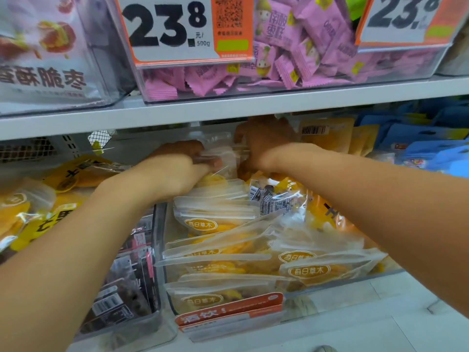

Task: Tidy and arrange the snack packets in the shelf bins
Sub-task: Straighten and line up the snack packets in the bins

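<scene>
— Bright, even, from overhead; no hard shadows on the forearms?
— None. Dim only under the upper shelf point(228, 110), where the right hand point(264, 146) sat in shade.
— Glare?
— White streaks across the clear mango packets point(215, 224) and the bin wall point(158, 250).
— Sharpness?
— Soft overall. Smeared at the left edge, blurred on the blue packets point(431, 138) at right.
— Distortion?
— Wide-angle bowing of the shelf line; price tag point(165, 29) tilted.

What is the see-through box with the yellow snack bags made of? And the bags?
The bin looks like hard clear plastic: you see packets through its stiff, shiny walls. The yellow snack packets seem to be thin plastic film, glossy and crinkled, with clear tops. The left hand and right hand grip one.
</scene>
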The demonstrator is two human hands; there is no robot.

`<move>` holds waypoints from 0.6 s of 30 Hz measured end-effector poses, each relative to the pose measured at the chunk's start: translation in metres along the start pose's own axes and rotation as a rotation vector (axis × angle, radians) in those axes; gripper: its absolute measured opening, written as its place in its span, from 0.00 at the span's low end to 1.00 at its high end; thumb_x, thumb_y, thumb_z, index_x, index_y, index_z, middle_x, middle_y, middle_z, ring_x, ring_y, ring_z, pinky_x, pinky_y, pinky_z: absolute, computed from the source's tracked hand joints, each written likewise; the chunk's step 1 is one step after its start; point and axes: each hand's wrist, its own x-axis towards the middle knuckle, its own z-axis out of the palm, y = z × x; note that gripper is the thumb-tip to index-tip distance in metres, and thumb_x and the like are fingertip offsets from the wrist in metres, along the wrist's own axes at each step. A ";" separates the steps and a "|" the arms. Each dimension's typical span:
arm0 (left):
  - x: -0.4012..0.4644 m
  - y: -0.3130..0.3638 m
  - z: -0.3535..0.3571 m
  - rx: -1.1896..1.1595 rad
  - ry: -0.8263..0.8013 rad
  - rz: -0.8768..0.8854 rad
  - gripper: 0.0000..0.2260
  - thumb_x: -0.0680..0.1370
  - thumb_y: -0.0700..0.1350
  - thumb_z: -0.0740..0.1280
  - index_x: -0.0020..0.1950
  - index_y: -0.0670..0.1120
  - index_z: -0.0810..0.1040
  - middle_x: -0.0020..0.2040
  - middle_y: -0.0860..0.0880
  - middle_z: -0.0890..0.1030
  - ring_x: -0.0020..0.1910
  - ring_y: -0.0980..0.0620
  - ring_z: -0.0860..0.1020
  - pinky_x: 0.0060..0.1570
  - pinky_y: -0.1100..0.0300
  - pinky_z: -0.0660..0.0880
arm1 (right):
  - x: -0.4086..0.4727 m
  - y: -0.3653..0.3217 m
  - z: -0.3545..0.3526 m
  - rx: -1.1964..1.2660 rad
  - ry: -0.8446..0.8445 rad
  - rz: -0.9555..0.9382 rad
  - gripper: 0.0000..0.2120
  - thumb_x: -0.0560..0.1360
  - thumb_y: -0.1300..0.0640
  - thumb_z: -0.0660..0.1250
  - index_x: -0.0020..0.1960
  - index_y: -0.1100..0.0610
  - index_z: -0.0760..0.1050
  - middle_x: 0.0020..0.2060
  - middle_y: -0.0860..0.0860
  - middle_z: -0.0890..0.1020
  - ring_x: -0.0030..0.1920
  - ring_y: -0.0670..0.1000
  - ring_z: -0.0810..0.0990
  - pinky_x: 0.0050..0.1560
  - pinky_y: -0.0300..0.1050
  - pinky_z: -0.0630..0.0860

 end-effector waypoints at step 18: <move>0.017 -0.005 0.005 0.060 0.089 -0.044 0.12 0.79 0.62 0.65 0.44 0.55 0.73 0.57 0.49 0.82 0.55 0.45 0.77 0.57 0.52 0.74 | -0.003 0.050 -0.019 0.098 0.037 0.074 0.09 0.82 0.46 0.57 0.57 0.47 0.71 0.55 0.49 0.77 0.53 0.52 0.76 0.60 0.48 0.71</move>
